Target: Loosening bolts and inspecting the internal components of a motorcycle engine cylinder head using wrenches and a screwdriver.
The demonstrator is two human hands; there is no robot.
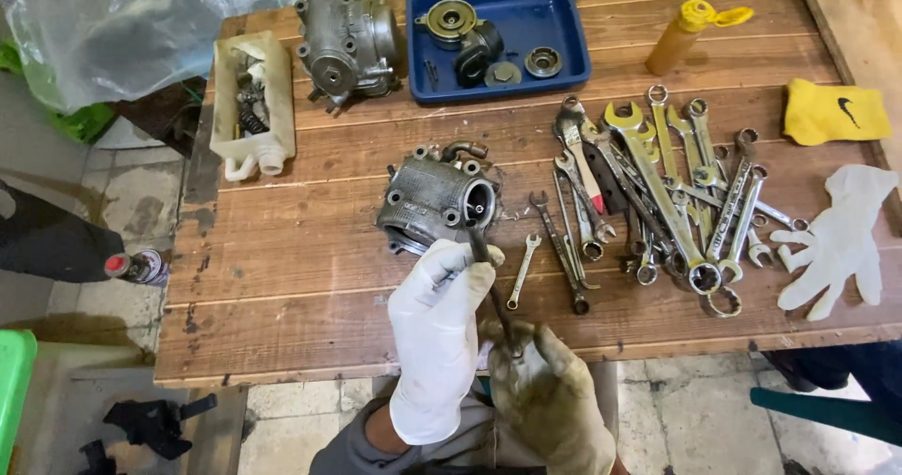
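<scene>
Both my hands on a thin rod at the engine part, near table edge.

My left hand [434, 329], in a white glove, is closed round the rod [490, 282]; my right hand [548, 395], in a soiled glove, pinches its lower end. The rod's tip meets the grey engine part [434, 198] on the table [282, 278]. A small spanner [522, 270] lies just beside; a spanner pile [658, 193] crowds the right. Beyond: blue tray [554, 38], second casting [346, 43], white tub [252, 99], spare glove [839, 240].

Head view, steeply down, near workbench [282, 287]
</scene>
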